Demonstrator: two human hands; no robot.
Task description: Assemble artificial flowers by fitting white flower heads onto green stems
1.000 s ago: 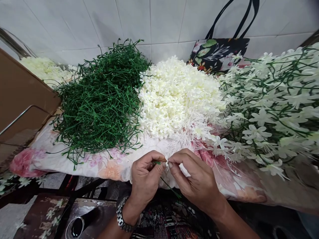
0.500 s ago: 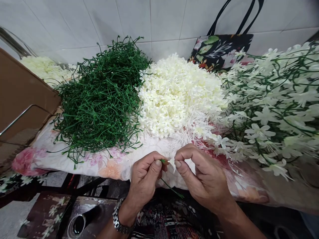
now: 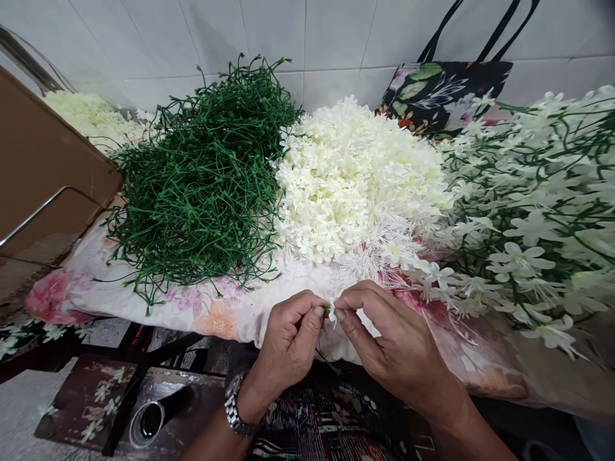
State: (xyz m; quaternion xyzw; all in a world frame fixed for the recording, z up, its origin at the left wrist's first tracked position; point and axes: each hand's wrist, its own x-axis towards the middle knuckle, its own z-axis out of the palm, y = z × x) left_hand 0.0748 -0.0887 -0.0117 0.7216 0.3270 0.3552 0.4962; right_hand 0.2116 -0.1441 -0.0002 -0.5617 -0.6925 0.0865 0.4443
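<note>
My left hand [image 3: 294,333] pinches a green plastic stem [image 3: 332,367] between thumb and forefinger, and its lower end hangs below the fingers. Facing it, my right hand [image 3: 391,333] is closed on a small white artificial flower [image 3: 332,315], mostly hidden by the fingertips. The stem's green tip and the flower meet in the narrow gap between the two hands. Just beyond the hands lie a heap of loose white flower heads [image 3: 350,179] and, left of it, a tangled pile of green stems [image 3: 202,179].
Assembled white flower sprays [image 3: 523,256] crowd the right side. A floral cloth [image 3: 230,320] covers the work surface. At left stands a cardboard box [image 3: 48,160]; a black floral bag [image 3: 442,93] leans on the tiled wall. Below left is a round cup [image 3: 147,424] with dark contents.
My hands have come closer together, bringing the green stem tip and the white flower into contact. The view has shifted slightly, so the background sits a little differently.
</note>
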